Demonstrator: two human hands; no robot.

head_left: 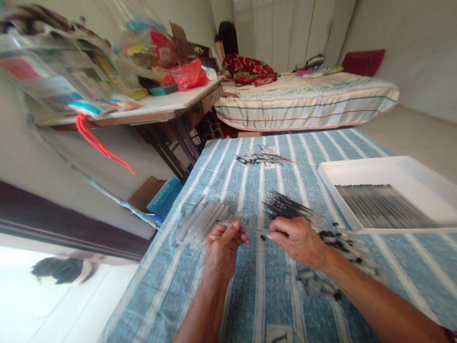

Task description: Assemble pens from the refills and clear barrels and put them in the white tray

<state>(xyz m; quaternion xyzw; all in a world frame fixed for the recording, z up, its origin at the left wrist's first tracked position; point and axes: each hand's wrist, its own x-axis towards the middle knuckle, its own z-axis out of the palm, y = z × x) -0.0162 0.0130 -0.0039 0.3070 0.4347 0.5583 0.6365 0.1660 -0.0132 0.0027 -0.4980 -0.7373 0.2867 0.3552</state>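
Note:
A slim clear pen [256, 230] stretches between my two hands, its dark end at the left. My left hand [225, 240] pinches it near that dark end. At the other end, the fingers of my right hand [298, 238] are closed on it. Left of my left hand lies a pile of clear pen barrels [202, 221]. Just beyond my right hand is a bundle of dark-tipped refills [287, 205]. Black and clear pen caps [352, 250] are heaped beside my right forearm, and more clear caps [310, 283] lie nearer to me.
A white box [421, 183] at the right holds a row of pens [382, 205]. Loose refills [264, 158] lie on a paper label at the far end of the striped tablecloth [246, 295]. A cluttered desk [160, 112] stands at the left, a bed [303, 107] behind.

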